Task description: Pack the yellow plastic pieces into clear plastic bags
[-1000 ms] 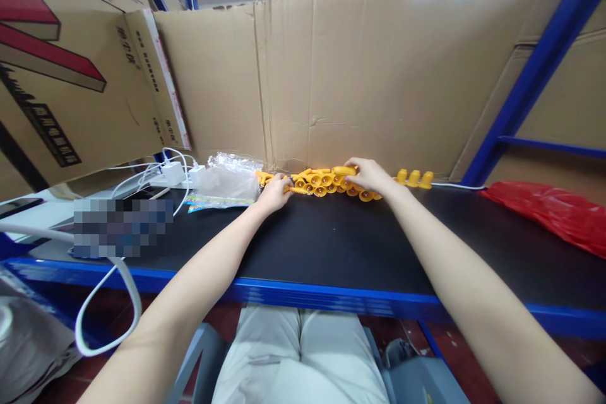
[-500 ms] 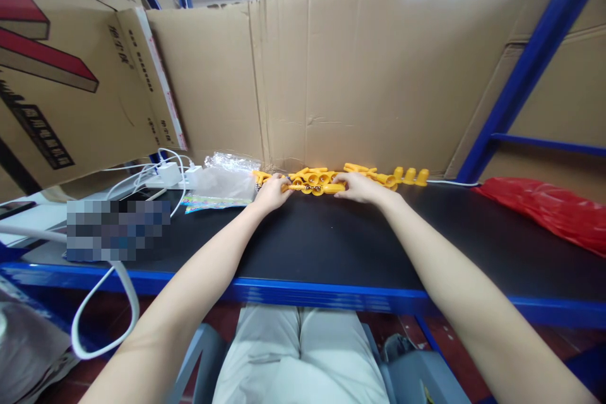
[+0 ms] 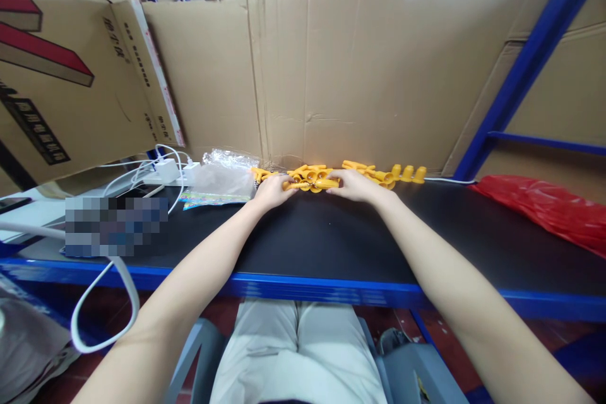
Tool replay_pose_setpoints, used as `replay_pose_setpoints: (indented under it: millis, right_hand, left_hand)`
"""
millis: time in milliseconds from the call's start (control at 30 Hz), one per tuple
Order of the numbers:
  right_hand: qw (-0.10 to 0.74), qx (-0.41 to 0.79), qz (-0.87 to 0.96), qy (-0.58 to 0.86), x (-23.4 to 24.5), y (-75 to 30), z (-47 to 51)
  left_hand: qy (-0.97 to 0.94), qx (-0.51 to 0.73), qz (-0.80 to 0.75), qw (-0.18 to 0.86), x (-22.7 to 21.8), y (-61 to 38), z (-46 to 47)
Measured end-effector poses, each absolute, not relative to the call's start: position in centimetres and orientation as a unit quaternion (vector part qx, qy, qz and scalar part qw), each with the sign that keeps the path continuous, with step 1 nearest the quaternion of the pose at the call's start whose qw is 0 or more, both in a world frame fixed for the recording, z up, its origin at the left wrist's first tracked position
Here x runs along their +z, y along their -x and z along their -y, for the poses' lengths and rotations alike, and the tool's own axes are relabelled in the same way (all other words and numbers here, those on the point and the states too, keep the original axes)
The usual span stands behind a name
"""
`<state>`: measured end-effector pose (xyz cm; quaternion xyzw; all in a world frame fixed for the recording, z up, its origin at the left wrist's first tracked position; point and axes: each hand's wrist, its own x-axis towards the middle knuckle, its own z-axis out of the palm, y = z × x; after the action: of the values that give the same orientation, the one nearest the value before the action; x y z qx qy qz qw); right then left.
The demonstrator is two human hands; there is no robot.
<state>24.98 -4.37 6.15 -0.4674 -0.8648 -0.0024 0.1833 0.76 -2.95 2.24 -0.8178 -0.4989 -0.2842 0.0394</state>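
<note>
Several yellow plastic pieces [image 3: 311, 183] lie in a row at the back of the black shelf top, some with round cup-like openings. At the left part of the row, my left hand [image 3: 275, 192] has its fingers closed on a yellow plastic piece [image 3: 288, 186]. My right hand [image 3: 356, 187] grips another yellow plastic piece [image 3: 328, 184] with thumb and fingers, just across from the left. Whether these two pieces are joined I cannot tell. Yellow cups [image 3: 407, 173] stand at the row's right end. My fingers hide part of the pieces.
A clear plastic bag [image 3: 222, 180] lies left of the row, near white chargers and cables [image 3: 166, 170]. A red plastic bag [image 3: 540, 208] is at the right. Cardboard [image 3: 379, 76] walls the back; a blue rail [image 3: 322, 287] edges the front.
My right hand has shifted slightly left, nearer to my left hand. The whole view has moved a little. Both hands stay at the yellow pieces.
</note>
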Motion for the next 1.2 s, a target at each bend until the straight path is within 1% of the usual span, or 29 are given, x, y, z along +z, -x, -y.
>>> replay_pose_setpoints:
  millis: [167, 267, 500, 667, 767, 1033, 1200]
  right_hand:
    - [0.185, -0.014, 0.872, 0.453, 6.41, -24.78, 4.56]
    - [0.184, -0.01, 0.874, 0.449, 6.35, -24.72, 4.49]
    - [0.192, 0.075, 0.859, 0.468, 6.24, -24.98, 4.61]
    - [0.188, 0.104, 0.853, 0.476, 6.26, -25.21, 4.5]
    - [0.204, 0.143, 0.851, 0.462, 6.1, -25.48, 4.23]
    - [0.227, 0.31, 0.819, 0.427, 5.9, -25.63, 4.22]
    - [0.24, 0.355, 0.797, 0.426, 5.42, -25.55, 3.78]
  left_hand:
    - [0.801, -0.277, 0.53, 0.032, 2.5, -1.15, 3.31]
    - [0.811, -0.284, 0.511, 0.026, 2.65, -1.3, 3.41]
    - [0.809, -0.298, 0.506, 0.015, 2.83, -1.52, 3.57]
    - [0.801, -0.289, 0.523, 0.022, 2.72, -1.64, 3.55]
    - [0.802, -0.285, 0.524, 0.034, 2.67, -1.52, 3.47]
    - [0.822, -0.292, 0.486, 0.06, 2.81, -1.1, 3.5]
    - [0.821, -0.295, 0.485, 0.068, 2.53, -1.15, 3.38]
